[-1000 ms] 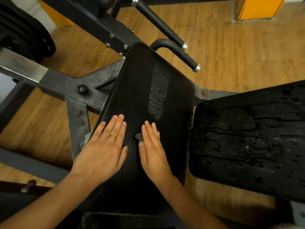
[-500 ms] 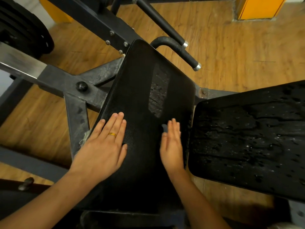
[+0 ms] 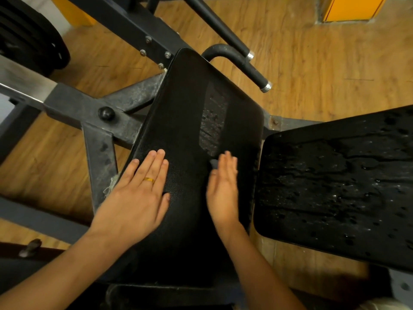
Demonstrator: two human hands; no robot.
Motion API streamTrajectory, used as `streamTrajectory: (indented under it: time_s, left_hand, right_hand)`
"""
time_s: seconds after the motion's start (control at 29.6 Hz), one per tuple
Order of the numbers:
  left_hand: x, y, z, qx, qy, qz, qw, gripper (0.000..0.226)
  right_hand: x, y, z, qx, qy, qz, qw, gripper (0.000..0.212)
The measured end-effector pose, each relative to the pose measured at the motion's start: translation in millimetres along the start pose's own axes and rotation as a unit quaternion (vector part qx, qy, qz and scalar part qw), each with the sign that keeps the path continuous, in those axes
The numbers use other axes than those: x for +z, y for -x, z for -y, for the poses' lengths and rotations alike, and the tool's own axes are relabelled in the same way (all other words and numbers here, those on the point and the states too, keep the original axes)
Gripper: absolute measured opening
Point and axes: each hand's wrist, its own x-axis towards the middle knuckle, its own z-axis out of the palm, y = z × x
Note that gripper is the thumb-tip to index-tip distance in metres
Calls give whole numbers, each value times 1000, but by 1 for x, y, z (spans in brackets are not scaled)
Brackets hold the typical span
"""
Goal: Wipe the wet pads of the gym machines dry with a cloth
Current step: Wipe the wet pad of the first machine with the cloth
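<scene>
Head view (only view). Centre pad (image 3: 190, 113): long black vinyl, tilted, bolted to a grey steel frame (image 3: 98, 135). Mostly matt, with one narrow wet strip (image 3: 212, 121) of droplets running up its right half. L hand (image 3: 136, 198): flat on the pad's lower left, palm down, fingers straight and close together, ring (image 3: 149, 180) on one finger, holding nothing; judged to be bracing. R hand (image 3: 223, 191): on the pad's lower right just below the wet strip, fingers straight, motion-blurred, tilted partly on edge. A small grey scrap (image 3: 213, 163) shows beside its forefinger; this is prob. the cloth, the rest hidden under the palm, so its size and fold cannot be told. Whether the thumb pinches it is not visible. Seat pad (image 3: 335, 186), just beside and to the right: covered in beads and pooled water, not yet wiped. Handle bar (image 3: 241, 63) sits above the centre pad; weight plates (image 3: 29, 36) upper left; wood floor (image 3: 312, 63) below. Handling (judgement): the cloth is light, limp and absorbent, so it is best pressed flat under the palm and fingers, not pinched at a corner, else it bunches and skips. Wet vinyl is slick and the pad is firm and fixed, so it takes pressure. Step in hand: drying the centre pad's last strip; the seat pad makes up most of the work left.
</scene>
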Motion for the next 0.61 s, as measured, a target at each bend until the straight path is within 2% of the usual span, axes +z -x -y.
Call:
streamTrajectory:
  time_s: [0.07, 0.14, 0.2, 0.34, 0.47, 0.54, 0.61]
  left_hand:
    - [0, 0, 1, -1, 2, 0, 1000, 69]
    - [0, 0, 1, 2, 1, 0, 1000, 69]
    - [1, 2, 2, 2, 2, -3, 1000, 69]
    - [0, 0, 0, 2, 3, -10, 1000, 70]
    - [-1, 0, -1, 1, 3, -6, 1000, 69]
    - [0, 0, 0, 2, 2, -5, 1000, 69]
    - [1, 0, 0, 3, 3, -5, 1000, 69]
  right_hand:
    - [-8, -3, -11, 95, 10, -12, 995, 51]
    - [-8, -6, -5, 126, 15, -6, 992, 52]
    - [0, -8, 16, 98, -4, 1, 995, 53]
    - [14, -13, 60, -38, -11, 81, 996, 53]
    - [10, -16, 48, -81, -12, 99, 992, 54]
    - [2, -10, 22, -37, -6, 60, 998, 54]
    - [-9, -6, 0, 48, -12, 26, 998, 54]
